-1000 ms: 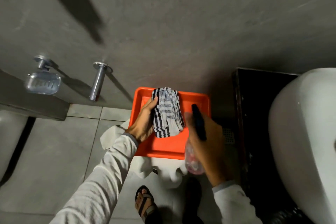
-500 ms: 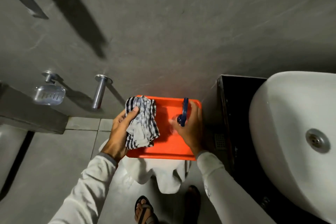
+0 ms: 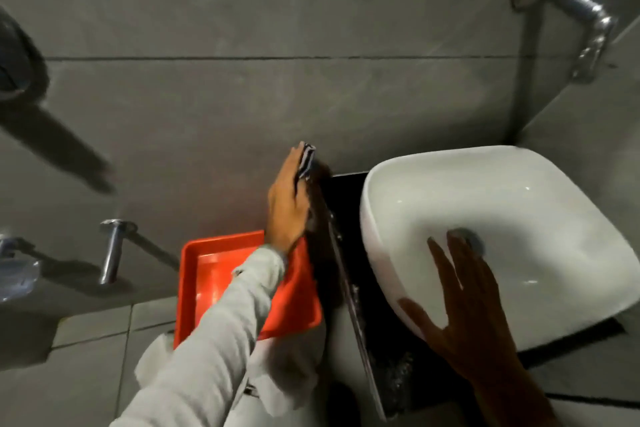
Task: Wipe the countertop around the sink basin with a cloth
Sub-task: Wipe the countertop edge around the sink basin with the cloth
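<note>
My left hand [image 3: 286, 206] grips the striped black-and-white cloth [image 3: 306, 161], raised near the grey wall at the far left corner of the black countertop [image 3: 346, 198]. Most of the cloth is hidden behind my hand. The white sink basin [image 3: 519, 191] sits on the countertop to the right. My right hand [image 3: 467, 315] is spread flat with fingers apart over the basin's near left rim, holding nothing. The drain [image 3: 469, 239] shows just beyond my fingertips.
An orange tray [image 3: 207, 274] rests on white cloth left of the counter, below my left arm. A chrome tap [image 3: 585, 31] juts from the wall above the basin. A chrome peg [image 3: 112, 250] and a soap dish [image 3: 14, 270] hang on the left wall.
My view has swung right to the basin. My left hand lifted the cloth off the tray up to the counter's corner. My right hand let go of the spray bottle and now spreads over the basin.
</note>
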